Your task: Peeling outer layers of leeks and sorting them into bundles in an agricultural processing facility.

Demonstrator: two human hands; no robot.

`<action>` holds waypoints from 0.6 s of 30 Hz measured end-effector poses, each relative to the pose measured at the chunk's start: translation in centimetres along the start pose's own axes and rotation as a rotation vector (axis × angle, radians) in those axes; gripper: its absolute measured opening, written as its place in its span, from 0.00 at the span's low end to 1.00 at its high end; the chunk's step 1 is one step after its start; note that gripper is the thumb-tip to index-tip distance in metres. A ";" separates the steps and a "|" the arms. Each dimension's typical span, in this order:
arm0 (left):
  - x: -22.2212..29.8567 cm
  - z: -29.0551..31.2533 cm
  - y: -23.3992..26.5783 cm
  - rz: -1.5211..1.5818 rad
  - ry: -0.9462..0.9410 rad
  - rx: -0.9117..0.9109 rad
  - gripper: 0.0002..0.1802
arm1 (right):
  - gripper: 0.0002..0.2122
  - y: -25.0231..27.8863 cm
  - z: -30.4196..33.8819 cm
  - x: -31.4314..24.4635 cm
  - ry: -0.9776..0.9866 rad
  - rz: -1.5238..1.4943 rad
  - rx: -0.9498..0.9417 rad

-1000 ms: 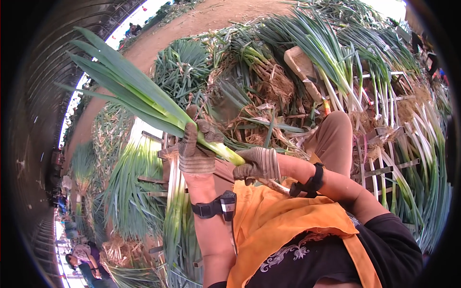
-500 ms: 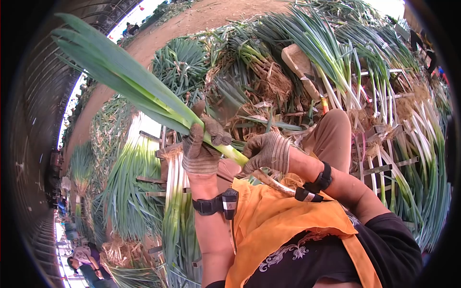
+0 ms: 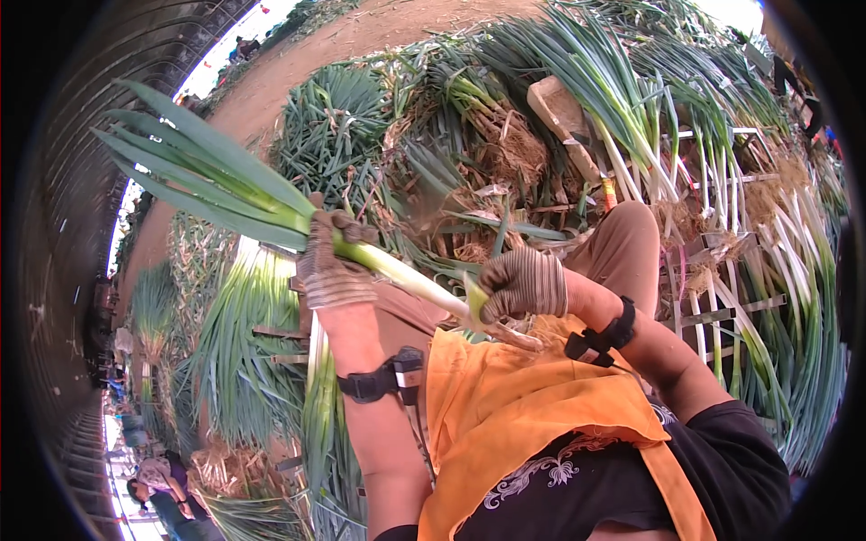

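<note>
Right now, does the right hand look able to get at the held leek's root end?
Probably yes: the right hand appears close to the root end, with nothing visible between them. It is pinching a pale green flap, though, so it would likely have to let go first.

Bare brown earth (image 3: 379,36) spreads beyond your orange apron (image 3: 505,397), bearing heaped green leeks (image 3: 329,135) on the apron's far side, where a bunch with shaggy brown roots (image 3: 516,151) lies in the pile. To your apron's left, a metal rack (image 3: 281,332) carries long-leaved leeks (image 3: 234,356); to its right, a second rack (image 3: 713,317) bears white-stalked leeks (image 3: 798,252), pale stems crossing the bars.
</note>
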State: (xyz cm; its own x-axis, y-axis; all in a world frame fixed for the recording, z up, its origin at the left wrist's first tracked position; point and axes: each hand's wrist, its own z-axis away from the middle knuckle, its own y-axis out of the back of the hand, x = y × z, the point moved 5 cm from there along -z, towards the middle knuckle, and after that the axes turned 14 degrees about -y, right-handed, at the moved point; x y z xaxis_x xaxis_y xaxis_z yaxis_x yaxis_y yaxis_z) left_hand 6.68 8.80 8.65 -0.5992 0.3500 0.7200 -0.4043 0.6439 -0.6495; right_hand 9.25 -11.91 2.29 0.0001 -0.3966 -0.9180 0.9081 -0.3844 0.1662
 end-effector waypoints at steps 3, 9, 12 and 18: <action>1.8 -3.2 1.4 -0.118 -0.105 0.096 0.14 | 0.06 -0.6 -0.9 3.0 0.236 0.223 0.166; 7.5 -5.0 2.9 -0.321 -0.284 0.201 0.08 | 0.08 -1.2 -5.7 12.6 -0.214 1.095 0.025; 7.1 -4.4 3.6 -0.356 -0.349 0.218 0.06 | 0.09 -0.5 -9.3 14.7 -0.285 1.227 -0.094; 5.6 -5.8 6.2 -0.457 -0.197 0.412 0.06 | 0.16 -1.0 -6.5 12.0 -0.227 0.454 -0.215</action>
State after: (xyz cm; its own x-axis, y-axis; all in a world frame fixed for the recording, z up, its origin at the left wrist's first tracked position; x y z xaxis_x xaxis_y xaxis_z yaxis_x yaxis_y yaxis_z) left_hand 4.79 18.70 10.08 -0.4040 -0.0546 0.9131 -0.8573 0.3709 -0.3571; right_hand 11.07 -10.88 -11.21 0.3425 -0.6621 -0.6665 0.9030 0.0362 0.4280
